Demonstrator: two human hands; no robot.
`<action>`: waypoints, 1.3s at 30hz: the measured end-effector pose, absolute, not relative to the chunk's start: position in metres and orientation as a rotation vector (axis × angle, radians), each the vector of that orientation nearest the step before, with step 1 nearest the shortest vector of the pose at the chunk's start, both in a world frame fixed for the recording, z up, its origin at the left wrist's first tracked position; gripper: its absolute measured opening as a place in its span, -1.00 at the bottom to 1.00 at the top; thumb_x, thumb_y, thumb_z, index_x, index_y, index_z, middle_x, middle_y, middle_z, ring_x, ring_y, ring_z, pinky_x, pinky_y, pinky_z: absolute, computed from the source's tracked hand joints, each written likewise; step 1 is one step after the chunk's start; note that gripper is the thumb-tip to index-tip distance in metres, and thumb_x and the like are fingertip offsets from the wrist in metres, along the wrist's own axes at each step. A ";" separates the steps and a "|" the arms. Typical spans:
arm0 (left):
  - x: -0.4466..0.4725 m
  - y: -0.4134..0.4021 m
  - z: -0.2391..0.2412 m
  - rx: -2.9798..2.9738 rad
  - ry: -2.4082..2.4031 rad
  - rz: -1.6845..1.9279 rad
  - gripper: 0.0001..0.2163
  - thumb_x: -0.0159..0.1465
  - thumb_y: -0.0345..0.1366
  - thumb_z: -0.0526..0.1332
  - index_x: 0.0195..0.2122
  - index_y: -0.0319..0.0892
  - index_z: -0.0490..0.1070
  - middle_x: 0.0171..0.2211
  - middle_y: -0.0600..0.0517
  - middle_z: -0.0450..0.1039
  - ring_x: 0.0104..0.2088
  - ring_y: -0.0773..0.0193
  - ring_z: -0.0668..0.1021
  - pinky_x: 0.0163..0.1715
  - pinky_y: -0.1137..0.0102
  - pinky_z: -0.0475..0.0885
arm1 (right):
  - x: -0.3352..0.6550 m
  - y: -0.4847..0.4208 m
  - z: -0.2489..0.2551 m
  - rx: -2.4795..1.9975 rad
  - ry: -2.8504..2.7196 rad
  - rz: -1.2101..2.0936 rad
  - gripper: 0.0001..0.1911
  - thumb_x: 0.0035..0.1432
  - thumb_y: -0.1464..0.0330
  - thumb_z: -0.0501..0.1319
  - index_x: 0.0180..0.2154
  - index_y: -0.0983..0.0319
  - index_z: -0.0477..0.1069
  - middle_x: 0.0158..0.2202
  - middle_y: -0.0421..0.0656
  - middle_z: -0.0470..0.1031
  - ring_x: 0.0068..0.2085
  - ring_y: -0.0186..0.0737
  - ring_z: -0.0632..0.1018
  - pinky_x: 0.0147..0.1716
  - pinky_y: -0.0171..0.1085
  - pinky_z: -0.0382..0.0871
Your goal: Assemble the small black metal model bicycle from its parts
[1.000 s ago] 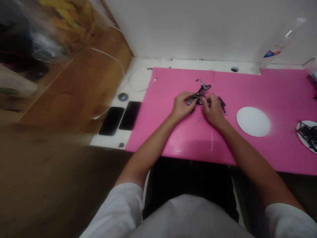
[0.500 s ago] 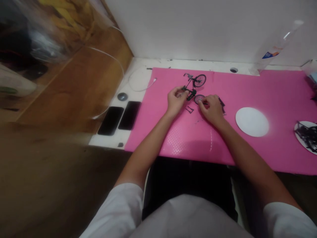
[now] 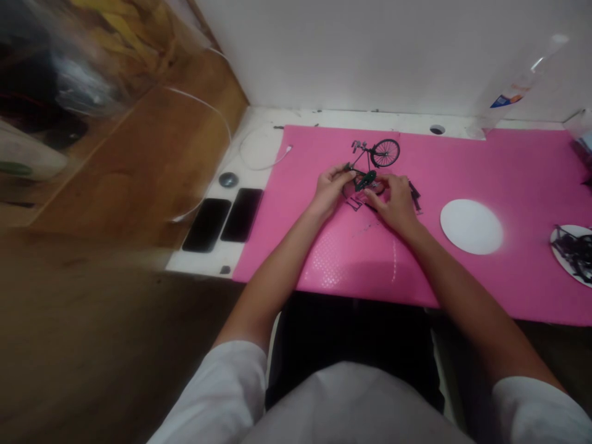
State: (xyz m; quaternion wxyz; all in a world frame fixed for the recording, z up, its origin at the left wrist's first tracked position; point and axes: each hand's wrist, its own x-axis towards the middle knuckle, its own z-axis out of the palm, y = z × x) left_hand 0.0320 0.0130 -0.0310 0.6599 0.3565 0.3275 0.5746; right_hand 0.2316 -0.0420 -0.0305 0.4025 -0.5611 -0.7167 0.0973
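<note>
A dark miniature bicycle [image 3: 366, 179] stands tilted over the pink mat, its spoked front wheel [image 3: 385, 153] and handlebar [image 3: 358, 146] pointing away from me. My left hand [image 3: 329, 188] pinches the frame near the saddle end. From the other side, my right hand [image 3: 394, 197] has its fingers closed at the lower part by the chain guard. Part of a thin dark ring shows beside my left fingers; fingers hide how it sits. Just below the bicycle lies a small dark bracket-like frame [image 3: 354, 204]. More dark parts [image 3: 415, 192] lie right of my right hand.
The pink mat [image 3: 287, 246] covers most of the white table. To the right are a white round disc [image 3: 470, 227] and a white plate [image 3: 564, 265] heaped with dark parts. Two phones [image 3: 206, 226] and a white cable [image 3: 266, 168] lie left. A clear bottle [image 3: 522, 92] stands at the back.
The bicycle has turned and shifted slightly right, and its front wheel now faces more to the right. My right hand has drawn closer to the left hand, bringing the loose wheel against the bicycle.
</note>
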 end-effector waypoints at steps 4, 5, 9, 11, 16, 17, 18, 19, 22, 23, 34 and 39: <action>0.030 0.008 -0.021 0.772 0.719 1.230 -0.85 0.25 -0.45 0.54 -0.19 -0.17 0.66 -0.21 0.00 0.75 -0.19 0.25 0.77 0.14 0.26 0.68 | 0.232 -0.041 -0.035 -1.412 -1.701 0.286 -0.37 0.39 -0.18 0.39 0.19 0.13 0.47 -0.14 -0.07 0.65 0.01 0.14 0.57 0.16 0.20 0.50; 0.030 0.007 -0.019 0.765 0.709 1.213 -0.85 0.26 -0.46 0.53 -0.19 -0.17 0.66 -0.22 -0.01 0.75 -0.19 0.24 0.77 0.14 0.24 0.69 | 0.232 -0.041 -0.036 -1.406 -1.682 0.299 -0.36 0.39 -0.18 0.39 0.20 0.12 0.46 -0.15 -0.08 0.64 0.00 0.13 0.58 0.16 0.19 0.50; 0.028 0.005 -0.017 0.776 0.703 1.177 -0.83 0.26 -0.45 0.56 -0.20 -0.17 0.64 -0.20 -0.01 0.75 -0.15 0.22 0.77 0.19 0.22 0.68 | 0.232 -0.039 -0.041 -1.349 -1.661 0.323 -0.36 0.41 -0.19 0.37 0.23 0.11 0.48 -0.11 -0.07 0.66 0.05 0.10 0.60 0.20 0.19 0.51; 0.028 0.006 -0.018 0.782 0.705 1.178 -0.80 0.25 -0.45 0.58 -0.17 -0.17 0.64 -0.17 -0.02 0.75 -0.12 0.22 0.78 0.23 0.22 0.66 | 0.231 -0.038 -0.042 -1.305 -1.634 0.313 -0.35 0.41 -0.20 0.37 0.25 0.11 0.49 -0.03 -0.04 0.68 0.07 0.09 0.62 0.21 0.18 0.53; 0.028 0.008 -0.023 0.799 0.700 1.186 -0.77 0.24 -0.43 0.59 -0.13 -0.17 0.64 -0.13 -0.03 0.77 -0.08 0.20 0.78 0.25 0.20 0.65 | 0.230 -0.038 -0.039 -1.194 -1.540 0.270 -0.43 0.43 -0.19 0.36 0.16 0.09 0.58 0.05 -0.04 0.70 0.04 0.02 0.69 0.11 0.11 0.60; 0.028 0.008 -0.024 0.806 0.696 1.188 -0.78 0.24 -0.43 0.59 -0.14 -0.17 0.64 -0.13 -0.03 0.77 -0.08 0.21 0.78 0.27 0.21 0.64 | 0.230 -0.039 -0.038 -1.179 -1.538 0.256 -0.46 0.45 -0.18 0.35 0.12 0.08 0.61 0.03 -0.05 0.71 0.03 0.01 0.69 0.08 0.09 0.61; 0.028 0.008 -0.025 0.814 0.690 1.190 -0.78 0.23 -0.44 0.58 -0.14 -0.17 0.64 -0.13 -0.02 0.77 -0.08 0.22 0.78 0.28 0.21 0.64 | 0.229 -0.039 -0.037 -1.169 -1.539 0.242 -0.49 0.47 -0.18 0.34 0.09 0.08 0.63 0.01 -0.06 0.72 0.01 0.00 0.70 0.04 0.07 0.62; 0.028 0.008 -0.025 0.820 0.682 1.191 -0.78 0.23 -0.44 0.58 -0.14 -0.16 0.64 -0.13 -0.02 0.77 -0.08 0.22 0.78 0.28 0.22 0.63 | 0.229 -0.040 -0.035 -1.162 -1.541 0.231 -0.51 0.48 -0.17 0.32 0.06 0.07 0.65 -0.01 -0.07 0.72 0.00 -0.01 0.70 0.01 0.05 0.63; 0.028 0.007 -0.026 0.837 0.663 1.187 -0.77 0.22 -0.43 0.58 -0.12 -0.17 0.65 -0.11 -0.03 0.78 -0.06 0.21 0.79 0.27 0.21 0.65 | 0.228 -0.042 -0.032 -1.134 -1.530 0.209 -0.55 0.49 -0.14 0.34 0.02 0.06 0.68 -0.06 -0.09 0.73 -0.04 -0.04 0.70 -0.04 0.01 0.63; 0.028 0.006 -0.026 0.849 0.666 1.185 -0.76 0.22 -0.42 0.58 -0.11 -0.17 0.65 -0.10 -0.04 0.78 -0.06 0.20 0.79 0.26 0.20 0.66 | 0.228 -0.042 -0.032 -1.120 -1.519 0.204 -0.57 0.49 -0.12 0.35 0.02 0.06 0.69 -0.07 -0.10 0.74 -0.05 -0.05 0.70 -0.05 0.00 0.63; 0.025 0.012 -0.040 1.131 0.669 1.122 -0.62 0.07 -0.33 0.69 -0.10 -0.21 0.72 -0.08 -0.11 0.79 -0.07 0.15 0.80 0.20 0.19 0.66 | 0.232 -0.044 -0.026 -1.133 -1.510 0.174 -0.59 0.52 -0.10 0.31 -0.04 0.07 0.70 -0.10 -0.10 0.73 -0.03 -0.02 0.65 -0.02 0.03 0.60; 0.028 0.012 -0.042 1.154 0.692 1.134 -0.65 0.08 -0.34 0.70 -0.12 -0.19 0.74 -0.05 -0.12 0.80 -0.02 0.13 0.80 0.22 0.19 0.66 | 0.229 -0.046 -0.022 -1.213 -1.512 0.196 -0.51 0.53 -0.18 0.23 -0.06 0.06 0.66 -0.07 -0.06 0.72 0.01 0.05 0.65 0.03 0.10 0.61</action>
